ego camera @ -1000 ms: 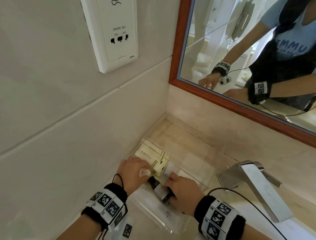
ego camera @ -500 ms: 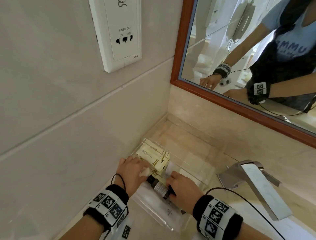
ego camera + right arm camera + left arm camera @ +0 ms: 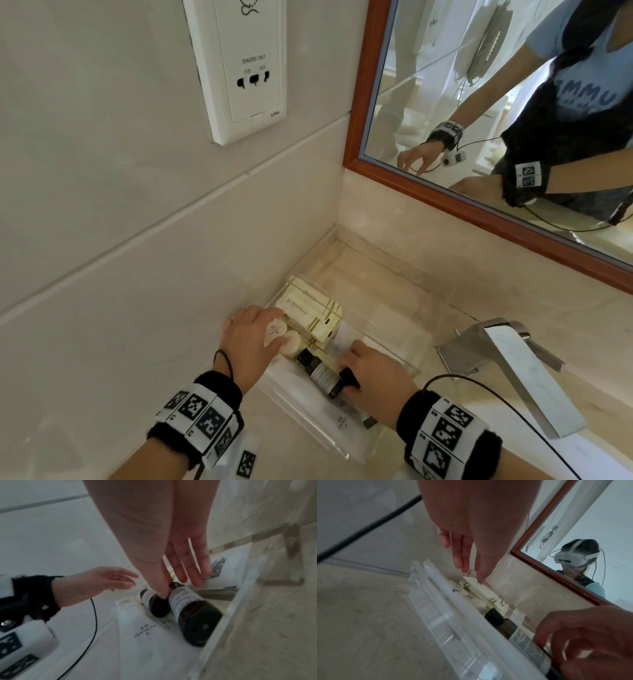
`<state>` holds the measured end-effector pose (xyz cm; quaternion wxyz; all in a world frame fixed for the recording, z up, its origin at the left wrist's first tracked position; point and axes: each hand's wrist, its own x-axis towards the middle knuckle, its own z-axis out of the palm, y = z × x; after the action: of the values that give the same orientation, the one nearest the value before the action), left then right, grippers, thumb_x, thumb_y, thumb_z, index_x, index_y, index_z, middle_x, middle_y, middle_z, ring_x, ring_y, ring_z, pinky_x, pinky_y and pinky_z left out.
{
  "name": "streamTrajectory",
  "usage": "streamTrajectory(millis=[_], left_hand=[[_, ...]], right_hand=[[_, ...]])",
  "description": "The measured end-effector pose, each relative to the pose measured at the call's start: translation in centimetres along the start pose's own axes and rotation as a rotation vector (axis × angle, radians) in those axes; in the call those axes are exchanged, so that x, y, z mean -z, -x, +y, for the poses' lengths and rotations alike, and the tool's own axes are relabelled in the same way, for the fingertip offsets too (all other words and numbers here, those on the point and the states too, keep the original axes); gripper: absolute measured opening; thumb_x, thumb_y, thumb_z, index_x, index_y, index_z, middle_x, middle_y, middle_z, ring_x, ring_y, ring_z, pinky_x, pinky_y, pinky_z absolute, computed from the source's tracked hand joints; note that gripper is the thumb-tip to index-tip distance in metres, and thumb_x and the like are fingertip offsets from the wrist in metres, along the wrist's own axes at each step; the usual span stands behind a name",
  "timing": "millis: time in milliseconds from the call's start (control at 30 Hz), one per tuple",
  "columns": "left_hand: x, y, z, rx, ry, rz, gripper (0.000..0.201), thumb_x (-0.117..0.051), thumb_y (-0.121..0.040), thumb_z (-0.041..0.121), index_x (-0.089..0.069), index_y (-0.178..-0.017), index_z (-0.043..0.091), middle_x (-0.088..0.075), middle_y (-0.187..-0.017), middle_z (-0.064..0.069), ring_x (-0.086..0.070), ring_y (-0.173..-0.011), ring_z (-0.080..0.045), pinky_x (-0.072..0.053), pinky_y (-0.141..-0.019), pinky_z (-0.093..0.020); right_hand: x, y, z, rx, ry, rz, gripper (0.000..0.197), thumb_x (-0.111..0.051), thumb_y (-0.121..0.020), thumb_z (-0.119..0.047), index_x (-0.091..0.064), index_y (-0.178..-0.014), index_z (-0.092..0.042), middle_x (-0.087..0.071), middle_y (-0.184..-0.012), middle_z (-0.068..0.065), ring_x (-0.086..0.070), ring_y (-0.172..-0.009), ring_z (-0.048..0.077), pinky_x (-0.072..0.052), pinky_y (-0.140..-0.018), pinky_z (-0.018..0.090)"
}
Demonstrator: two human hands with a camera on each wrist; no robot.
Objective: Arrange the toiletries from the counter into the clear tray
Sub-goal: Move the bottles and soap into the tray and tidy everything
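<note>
Both my hands are down in the tray (image 3: 416,368) with straight, relaxed fingers, gripping nothing. My right hand (image 3: 375,378) reaches over two dark bottles (image 3: 192,609) lying side by side on their sides; its thumb (image 3: 159,588) presses down between them, touching the left one, while the other fingers (image 3: 192,568) hover spread just beyond the bottle necks, above a printed sachet (image 3: 221,566). My left hand (image 3: 248,339) hangs over the tray's left end, fingers pointing down toward the cream boxes (image 3: 310,308) at the far corner; from the left wrist the fingertips (image 3: 481,578) look right at a box edge, but I cannot tell whether they touch. Two small round white pieces (image 3: 282,337) lie just beside that hand, next to the boxes. A flat white packet (image 3: 150,635) lies under the bottles along the near wall. The tray sits on the beige counter (image 3: 387,274) in the corner by the tiled wall. A steel faucet (image 3: 510,359) stands to the right, a wood-framed mirror (image 3: 479,102) hangs above, and a shaver socket (image 3: 246,68) is on the wall.
</note>
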<state>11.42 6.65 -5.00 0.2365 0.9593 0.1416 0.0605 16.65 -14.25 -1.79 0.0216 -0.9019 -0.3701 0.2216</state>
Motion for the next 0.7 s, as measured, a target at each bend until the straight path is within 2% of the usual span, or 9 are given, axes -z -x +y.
streamTrajectory(millis=[33,100,133,200,300,433,500,600,700], left_hand=[[-0.1,0.1,-0.5,-0.008,-0.003,0.003,0.037,-0.076,-0.074,0.021,-0.066,-0.11,0.022,-0.066,-0.1,-0.001,-0.06,-0.095,-0.025,-0.044,-0.086,-0.039],[-0.4,0.6,-1.3,-0.053,-0.013,-0.024,0.034,-0.08,-0.068,0.013,-0.07,-0.099,0.022,-0.069,-0.093,-0.001,-0.064,-0.089,-0.027,-0.047,-0.078,-0.037],[-0.3,0.9,-1.4,-0.098,-0.014,-0.042,0.029,-0.081,-0.067,0.016,-0.072,-0.094,0.024,-0.07,-0.091,0.001,-0.064,-0.087,-0.025,-0.044,-0.073,-0.031],[0.0,1.7,-1.2,-0.213,-0.004,-0.097,0.014,-0.07,-0.073,0.035,-0.072,-0.086,0.03,-0.071,-0.088,0.008,-0.065,-0.086,-0.02,-0.033,-0.07,-0.016],[-0.2,2.2,-0.5,-0.309,0.012,-0.283,0.05,-0.037,-0.069,0.062,-0.071,-0.094,0.035,-0.071,-0.1,0.013,-0.059,-0.099,-0.013,-0.02,-0.079,-0.007],[-0.6,2.0,-0.2,-0.297,-0.025,-0.364,0.068,-0.029,-0.06,0.069,-0.067,-0.106,0.037,-0.064,-0.114,0.015,-0.049,-0.111,-0.011,-0.024,-0.08,-0.013],[-0.6,2.0,-0.1,-0.267,-0.041,-0.378,0.06,-0.039,-0.064,0.068,-0.066,-0.107,0.036,-0.063,-0.115,0.017,-0.047,-0.112,-0.01,-0.024,-0.079,-0.015],[-0.5,2.1,0.2,-0.238,-0.047,-0.352,0.03,-0.063,-0.079,0.047,-0.067,-0.105,0.034,-0.062,-0.115,0.017,-0.046,-0.112,-0.008,-0.022,-0.079,-0.01],[-1.0,2.2,0.8,-0.199,-0.035,-0.357,0.027,-0.065,-0.082,0.039,-0.066,-0.107,0.031,-0.061,-0.116,0.014,-0.046,-0.112,-0.01,-0.026,-0.081,-0.019]], right_hand=[[0.2,0.1,0.3,-0.013,0.001,0.023,0.031,-0.048,-0.094,-0.024,-0.049,-0.123,-0.012,-0.045,-0.124,0.006,-0.055,-0.105,0.026,-0.046,-0.078,0.032],[0.3,0.5,0.8,-0.03,-0.007,0.069,0.031,-0.045,-0.096,-0.029,-0.049,-0.122,-0.013,-0.047,-0.123,0.004,-0.056,-0.104,0.025,-0.043,-0.074,0.03],[0.3,0.7,1.0,-0.028,-0.013,0.084,0.03,-0.044,-0.097,-0.03,-0.05,-0.12,-0.013,-0.048,-0.122,0.004,-0.057,-0.102,0.025,-0.04,-0.071,0.029],[0.0,1.3,0.9,-0.002,-0.036,0.093,0.029,-0.043,-0.097,-0.031,-0.052,-0.119,-0.014,-0.05,-0.12,0.003,-0.057,-0.1,0.024,-0.036,-0.069,0.026],[-0.4,1.8,0.1,0.03,-0.035,0.085,0.029,-0.044,-0.097,-0.031,-0.05,-0.121,-0.015,-0.049,-0.122,0.002,-0.056,-0.101,0.023,-0.04,-0.074,0.027],[-0.8,1.4,-0.7,-0.009,-0.009,0.055,0.036,-0.047,-0.094,-0.031,-0.043,-0.126,-0.015,-0.044,-0.124,0.005,-0.055,-0.099,0.025,-0.041,-0.07,0.03],[-1.0,1.2,-0.9,-0.03,-0.009,0.034,0.039,-0.049,-0.092,-0.025,-0.038,-0.128,-0.015,-0.043,-0.125,0.007,-0.056,-0.098,0.026,-0.036,-0.066,0.029],[-1.3,1.2,-0.8,-0.042,-0.003,0.011,0.043,-0.049,-0.091,-0.017,-0.034,-0.131,-0.015,-0.042,-0.125,0.008,-0.055,-0.1,0.027,-0.034,-0.066,0.029],[-1.4,1.2,-0.8,-0.049,-0.006,0.022,0.043,-0.05,-0.09,-0.014,-0.035,-0.13,-0.014,-0.043,-0.124,0.008,-0.054,-0.101,0.027,-0.035,-0.066,0.029]])
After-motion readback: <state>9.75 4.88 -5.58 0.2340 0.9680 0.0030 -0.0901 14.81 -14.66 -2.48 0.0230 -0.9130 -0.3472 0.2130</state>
